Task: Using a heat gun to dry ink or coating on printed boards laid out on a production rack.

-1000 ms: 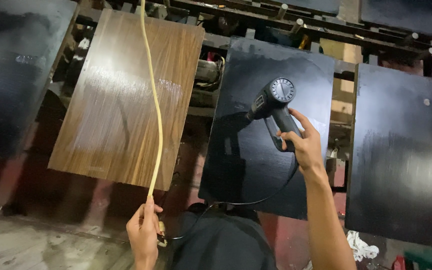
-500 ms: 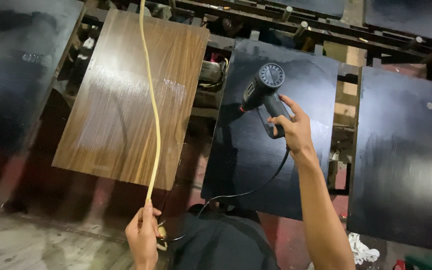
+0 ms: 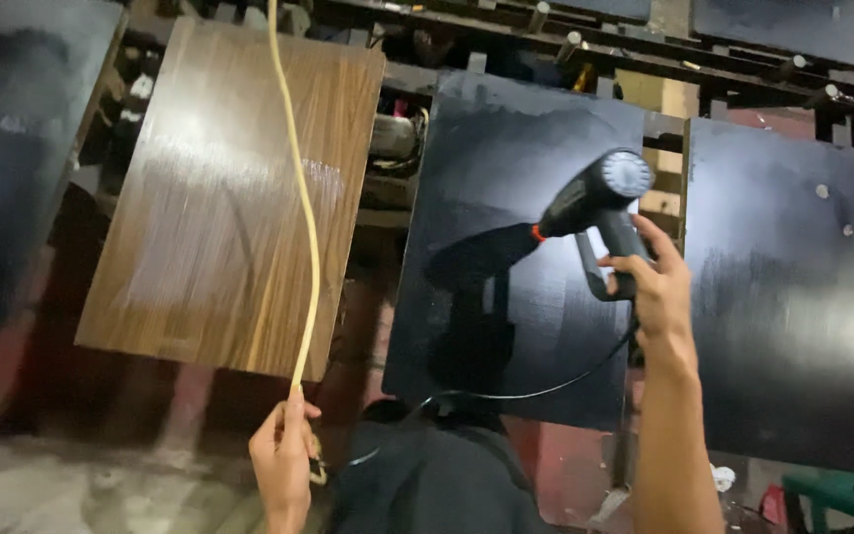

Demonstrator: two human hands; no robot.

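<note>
1. At about three o'clock in the view, the right hand [image 3: 656,297] is raised and closed around the grip of a black heat gun [image 3: 595,213], whose round rear vent faces the camera and whose nozzle points toward nine o'clock and slightly down.
2. The nozzle sits over the middle dark panel [image 3: 506,178], a glossy black board standing slightly tilted; whether the nozzle touches the board cannot be told, but its shadow falls on the surface just below and toward eight o'clock of it.
3. A thin black cord [image 3: 536,394] runs from the heat gun's handle down past the wrist and sweeps toward seven o'clock across the lower part of that panel.
4. At about six o'clock, the left hand [image 3: 284,460] is closed around the lower end of a yellow cord [image 3: 303,218], which rises from the fist toward twelve o'clock and leaves the top edge.
5. The yellow cord crosses in front of a wood-grain panel [image 3: 210,198], a brown board with a bright sheen, lying toward ten o'clock from the left hand.
6. Another dark panel [image 3: 793,297] stands at three o'clock, just beside the middle one, and a further dark board [image 3: 12,158] fills the nine o'clock edge.
</note>
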